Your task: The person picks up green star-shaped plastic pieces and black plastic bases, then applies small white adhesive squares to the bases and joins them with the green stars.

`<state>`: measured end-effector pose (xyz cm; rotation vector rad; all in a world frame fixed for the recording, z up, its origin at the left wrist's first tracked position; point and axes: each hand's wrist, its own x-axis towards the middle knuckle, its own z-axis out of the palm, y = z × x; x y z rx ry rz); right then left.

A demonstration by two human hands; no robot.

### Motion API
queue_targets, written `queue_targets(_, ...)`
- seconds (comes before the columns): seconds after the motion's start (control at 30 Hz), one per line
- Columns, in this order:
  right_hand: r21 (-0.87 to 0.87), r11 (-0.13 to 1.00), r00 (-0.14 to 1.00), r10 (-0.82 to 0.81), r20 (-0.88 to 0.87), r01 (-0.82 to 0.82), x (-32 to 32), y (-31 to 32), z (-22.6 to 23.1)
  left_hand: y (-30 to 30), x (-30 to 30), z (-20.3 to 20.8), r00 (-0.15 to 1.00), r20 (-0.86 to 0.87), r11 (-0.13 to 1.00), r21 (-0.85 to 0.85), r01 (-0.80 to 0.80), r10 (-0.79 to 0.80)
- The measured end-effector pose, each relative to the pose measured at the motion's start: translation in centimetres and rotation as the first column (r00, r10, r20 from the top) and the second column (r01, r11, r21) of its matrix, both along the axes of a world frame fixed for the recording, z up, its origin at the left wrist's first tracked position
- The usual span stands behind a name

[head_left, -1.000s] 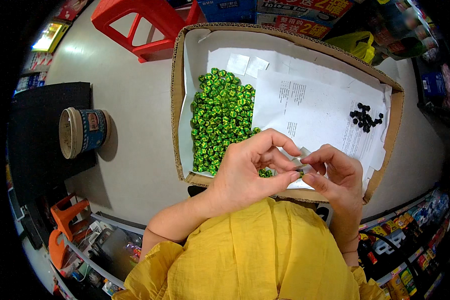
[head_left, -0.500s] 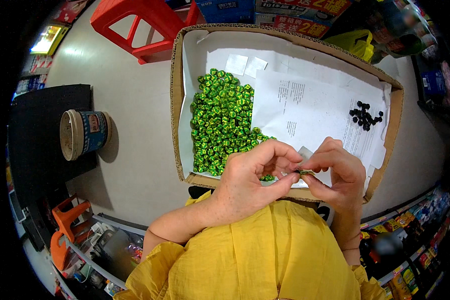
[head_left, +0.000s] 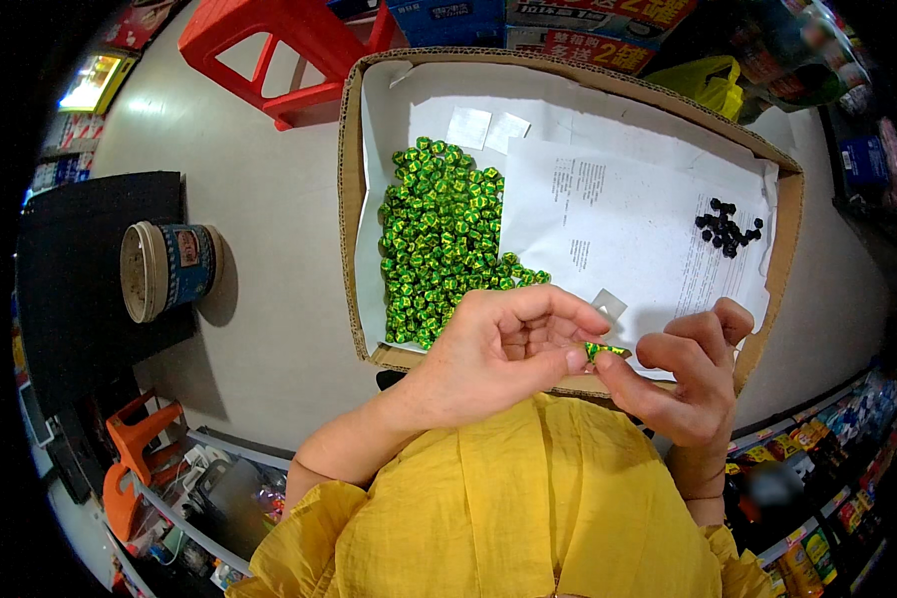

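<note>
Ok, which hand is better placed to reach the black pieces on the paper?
Probably the right hand: it is nearer the black pieces, toward the right side of the cardboard box. The left hand is farther left, nearer the green-wrapped pile.

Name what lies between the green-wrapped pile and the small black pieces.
In the head view, white printed paper lies between the green-wrapped pile and the black pieces.

Green wrapper partly hidden
</note>
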<state>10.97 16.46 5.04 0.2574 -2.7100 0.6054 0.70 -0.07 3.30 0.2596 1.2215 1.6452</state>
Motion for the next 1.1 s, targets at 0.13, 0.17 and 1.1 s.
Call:
queue_targets(0.13,0.018,1.000,0.997,0.025,-0.072,-0.024,0.1,0.3,-0.1,0.4,0.0,0.2,0.999,0.019,0.999,-0.024,-0.039,0.039)
queue_targets(0.17,0.019,1.000,0.997,0.024,-0.073,-0.023,0.1,0.4,-0.2,0.4,0.0,0.1,0.999,0.018,0.999,-0.023,-0.038,0.039)
queue_targets(1.1,-0.337,0.939,0.973,-0.132,-0.187,0.062,-1.6,-2.4,-4.0,1.0,0.1,-0.2,0.928,-0.051,0.929,0.025,-0.369,0.369)
